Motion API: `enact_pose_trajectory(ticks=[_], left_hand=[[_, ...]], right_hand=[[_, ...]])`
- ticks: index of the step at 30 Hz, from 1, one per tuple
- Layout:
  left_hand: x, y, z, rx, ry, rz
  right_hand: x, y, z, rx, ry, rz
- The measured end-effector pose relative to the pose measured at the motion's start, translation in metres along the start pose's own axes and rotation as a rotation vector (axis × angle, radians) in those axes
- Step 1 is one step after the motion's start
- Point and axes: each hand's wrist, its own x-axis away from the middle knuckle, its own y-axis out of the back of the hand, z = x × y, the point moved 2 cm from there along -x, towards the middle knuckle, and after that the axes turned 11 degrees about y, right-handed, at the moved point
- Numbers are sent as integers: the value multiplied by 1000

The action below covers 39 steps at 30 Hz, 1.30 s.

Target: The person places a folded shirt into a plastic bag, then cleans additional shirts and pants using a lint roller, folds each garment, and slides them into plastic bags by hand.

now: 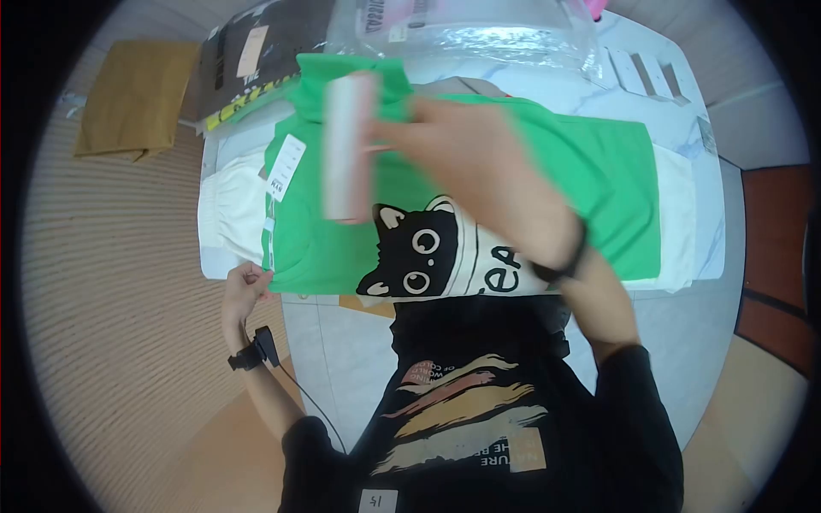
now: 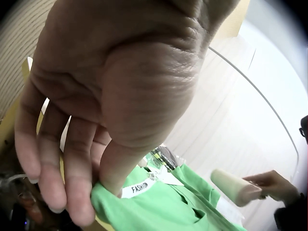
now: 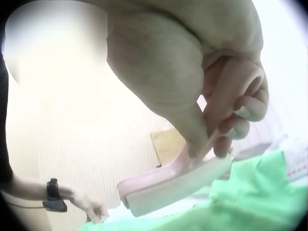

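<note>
A green T-shirt (image 1: 325, 265) with a black cat print (image 1: 398, 252) lies spread over white cloth on the table. My left hand (image 1: 245, 289) pinches the shirt's near left edge between thumb and fingers; the left wrist view shows a "FASHION" label (image 2: 139, 188) beside that thumb. In my right hand (image 1: 492, 162) is a lint roller (image 1: 349, 150) with a pink handle (image 3: 224, 98), its fingers curled round the handle. Blurred in the head view, the white roll (image 3: 178, 192) overlaps the upper left part of the shirt. A white hang tag (image 1: 286, 167) lies on the shirt's left side.
Clear plastic packaging (image 1: 479, 38) and a dark printed bag (image 1: 248, 64) lie along the table's far side. A brown paper package (image 1: 137, 98) is at the far left. White boxes (image 1: 646, 73) stand at the far right. White cloth (image 1: 231, 209) shows under the shirt.
</note>
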Motion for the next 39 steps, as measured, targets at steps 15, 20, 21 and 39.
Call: enact_pose_trajectory(ticks=[15, 20, 21, 39], left_hand=[[0, 7, 16, 17, 4, -34], [8, 3, 8, 19, 7, -80], [9, 3, 4, 1, 4, -52], [-9, 10, 32, -6, -127, -78]], right_hand=[[243, 188, -86, 100, -924, 193], [181, 204, -63, 297, -959, 297], [154, 186, -59, 275, -941, 292], [39, 5, -54, 102, -22, 244]])
